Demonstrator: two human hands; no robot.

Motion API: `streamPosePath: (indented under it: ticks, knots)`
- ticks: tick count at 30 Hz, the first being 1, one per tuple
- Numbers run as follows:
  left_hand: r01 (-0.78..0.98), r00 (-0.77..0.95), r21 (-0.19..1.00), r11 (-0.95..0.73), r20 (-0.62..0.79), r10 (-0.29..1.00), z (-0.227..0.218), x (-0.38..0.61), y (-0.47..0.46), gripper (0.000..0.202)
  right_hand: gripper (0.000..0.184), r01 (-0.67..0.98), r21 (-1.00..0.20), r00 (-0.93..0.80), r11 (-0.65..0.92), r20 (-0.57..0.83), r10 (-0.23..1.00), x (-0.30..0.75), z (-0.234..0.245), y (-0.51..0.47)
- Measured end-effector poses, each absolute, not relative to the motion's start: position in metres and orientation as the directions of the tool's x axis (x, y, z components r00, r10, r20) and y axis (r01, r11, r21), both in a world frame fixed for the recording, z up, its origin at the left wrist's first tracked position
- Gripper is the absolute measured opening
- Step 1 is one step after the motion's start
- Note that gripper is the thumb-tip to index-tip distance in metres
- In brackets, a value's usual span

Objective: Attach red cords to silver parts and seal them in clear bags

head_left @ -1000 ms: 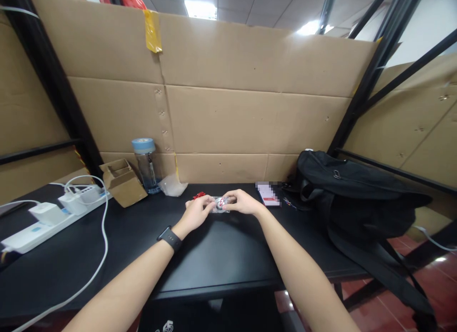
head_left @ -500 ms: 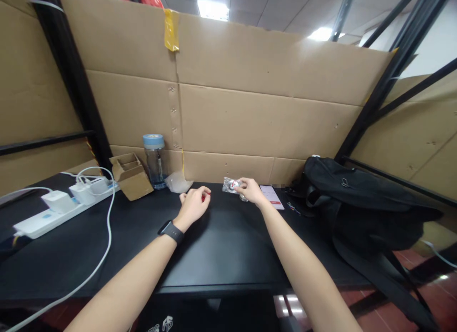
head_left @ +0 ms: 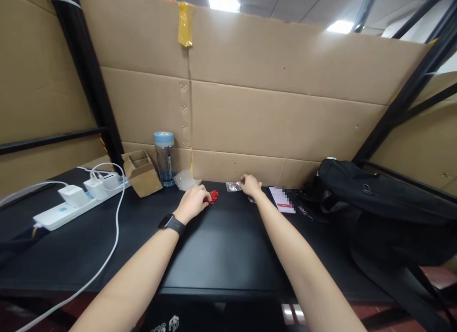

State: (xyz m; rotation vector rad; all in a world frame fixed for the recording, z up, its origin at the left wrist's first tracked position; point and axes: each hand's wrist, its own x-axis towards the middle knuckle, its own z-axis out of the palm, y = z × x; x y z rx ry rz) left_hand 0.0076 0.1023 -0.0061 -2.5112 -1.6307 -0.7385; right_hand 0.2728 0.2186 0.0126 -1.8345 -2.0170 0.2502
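My left hand, with a black watch on the wrist, rests on the black table, its fingers curled onto a small red object. My right hand reaches further back, fingers closed on a small clear packet with something silver and red inside, held low near the cardboard wall. The two hands are apart.
A blue-lidded bottle, an open cardboard box and a clear plastic bag stand at the back left. A white power strip with chargers and cables lies left. A phone and a black backpack lie right.
Both hands held the packet together a second ago. The right hand has carried it back toward the wall; the left hand has settled on the red object. The camera has swung right.
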Motion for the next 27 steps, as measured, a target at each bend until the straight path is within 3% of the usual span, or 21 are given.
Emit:
streamPosePath:
  ticks: [5,14,21,27]
  knots:
    - [0.875,0.367,0.165,-0.456,0.387,0.846,-0.004,0.019,0.098,0.008,0.034,0.866,-0.421,-0.227,0.269,0.148,0.963,0.323,0.014,0.198]
    - [0.858,0.404,0.160,-0.487,0.375,0.834,-0.004,0.031,0.087,0.014,0.044,0.733,-0.518,-0.316,0.441,0.315,0.895,0.348,-0.014,0.160]
    - [0.722,0.580,0.282,-0.632,0.251,0.775,-0.002,0.046,0.072,0.005,0.037,0.674,-0.582,-0.311,0.455,0.335,0.889,0.348,-0.025,0.169]
    - [0.593,0.653,0.375,-0.712,0.292,0.698,-0.003,0.064,0.066,0.008,0.024,0.621,-0.626,-0.318,0.471,0.347,0.882,0.349,-0.024,0.168]
